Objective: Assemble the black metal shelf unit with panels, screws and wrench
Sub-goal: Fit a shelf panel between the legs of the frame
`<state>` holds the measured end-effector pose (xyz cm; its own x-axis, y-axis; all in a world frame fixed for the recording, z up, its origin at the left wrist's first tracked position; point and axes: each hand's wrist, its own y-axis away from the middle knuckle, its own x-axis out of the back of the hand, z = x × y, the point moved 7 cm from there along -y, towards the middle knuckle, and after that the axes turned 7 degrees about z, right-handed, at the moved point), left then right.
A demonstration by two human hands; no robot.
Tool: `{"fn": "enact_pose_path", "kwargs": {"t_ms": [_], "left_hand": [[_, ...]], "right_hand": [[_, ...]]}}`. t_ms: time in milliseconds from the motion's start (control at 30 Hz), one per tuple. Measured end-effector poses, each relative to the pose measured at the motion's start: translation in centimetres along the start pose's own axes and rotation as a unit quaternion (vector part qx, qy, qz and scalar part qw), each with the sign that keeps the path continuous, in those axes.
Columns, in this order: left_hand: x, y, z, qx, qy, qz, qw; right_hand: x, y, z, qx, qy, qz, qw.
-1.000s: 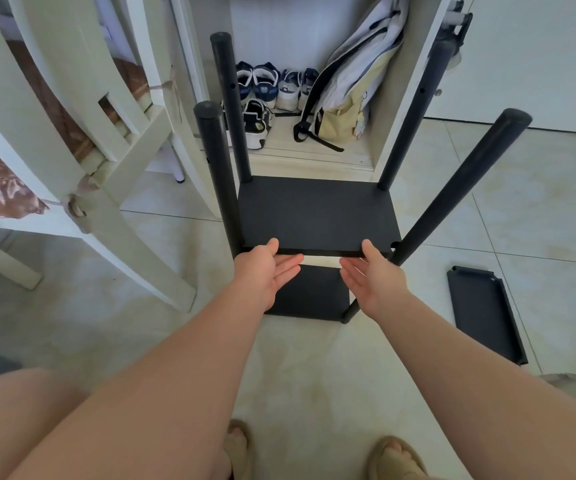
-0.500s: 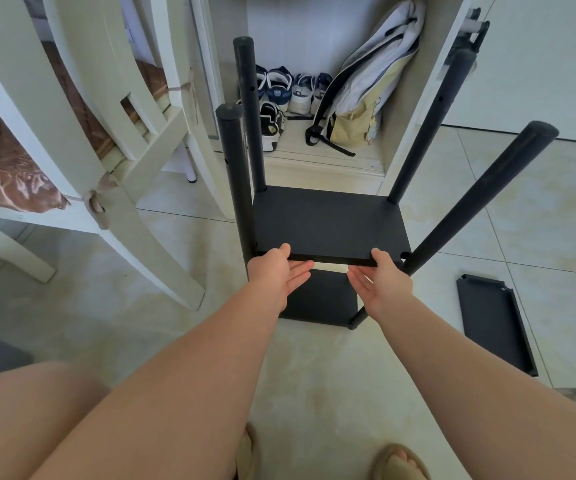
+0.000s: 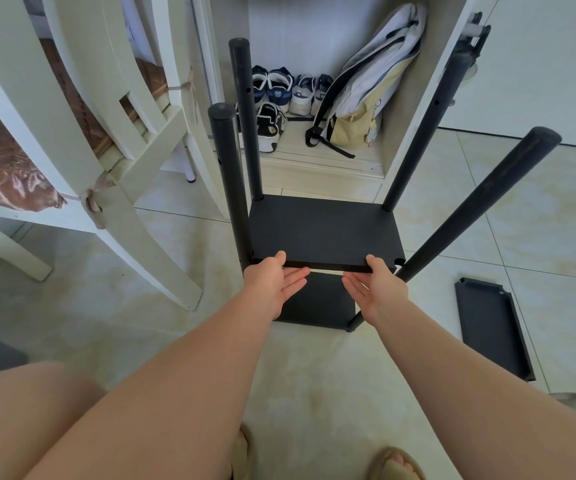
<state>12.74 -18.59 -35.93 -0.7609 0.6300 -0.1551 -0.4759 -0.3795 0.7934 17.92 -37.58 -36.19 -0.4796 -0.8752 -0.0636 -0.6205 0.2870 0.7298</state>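
Note:
The black shelf unit stands on the tiled floor with four black posts, the front left post (image 3: 231,181) and front right post (image 3: 480,199) nearest me. A black upper panel (image 3: 324,233) sits between the posts above a lower panel (image 3: 317,303) near the floor. My left hand (image 3: 272,282) is at the left of the upper panel's front edge, thumb on top and straight fingers underneath. My right hand (image 3: 376,289) mirrors it at the right of that edge.
A loose black panel (image 3: 491,323) lies on the floor to the right. A white chair (image 3: 106,150) with a brown cushion stands close on the left. Behind the unit an open cabinet holds shoes (image 3: 279,88) and a backpack (image 3: 366,98).
Both hands stay at the upper panel's front edge, their fingers now a little further under it. The view has shifted slightly; the unit itself has not visibly moved.

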Motion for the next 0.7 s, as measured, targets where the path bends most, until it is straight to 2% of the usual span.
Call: {"fn": "enact_pose_path", "kwargs": {"t_ms": [67,133,200,267,333,400,533,700], "left_hand": [[0.4,-0.1,-0.3,0.009,-0.013,-0.03,0.999],[1.1,0.0,-0.9,0.035,-0.072,-0.074,0.994],[2.5,0.2,-1.2,0.047,-0.157,-0.057,0.985],[4.6,-0.8,0.2,-0.03,-0.233,0.049,0.971],[5.6,-1.5,3.0,-0.154,-0.236,0.115,0.953],[4.9,-1.9,5.2,-0.221,-0.218,0.086,0.947],[2.2,-1.6,7.1,-0.256,-0.263,-0.011,0.93],[1.7,-1.9,7.1,-0.27,-0.27,0.016,0.924]], "right_hand": [[0.1,-0.1,0.1,0.002,-0.005,-0.004,1.0],[0.2,-0.2,0.2,0.001,-0.01,-0.011,1.0],[0.3,-0.3,0.2,0.0,-0.016,-0.016,1.0],[0.2,-0.3,0.1,0.0,-0.016,-0.019,1.0],[0.2,-0.3,0.1,-0.001,-0.017,-0.021,1.0],[0.2,-0.4,0.1,-0.003,-0.016,-0.024,1.0],[0.2,-0.5,-0.1,-0.006,-0.015,-0.025,1.0],[0.3,-0.7,-0.3,-0.01,-0.016,-0.028,0.999]]}}
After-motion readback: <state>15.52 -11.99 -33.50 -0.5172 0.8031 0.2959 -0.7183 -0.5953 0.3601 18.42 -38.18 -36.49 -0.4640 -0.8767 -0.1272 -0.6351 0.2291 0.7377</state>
